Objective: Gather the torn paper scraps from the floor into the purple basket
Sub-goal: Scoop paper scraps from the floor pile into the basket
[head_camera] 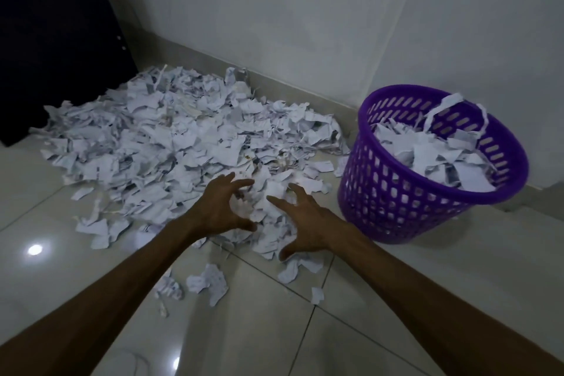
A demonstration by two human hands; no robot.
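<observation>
White paper scraps [183,137], purple slotted basket [396,192], pale glossy floor tiles [305,339], dark cabinet [45,40].

The floor [274,330] is glossy pale tile, polished enough to throw back a ceiling light at eight o'clock. The heap of scraps [171,137] at eleven o'clock is thin, crumpled white paper, matt with ragged torn edges. The purple basket [396,192] at three o'clock is smooth moulded plastic, pierced with slots. The wall [335,9] looks matt and painted.
</observation>
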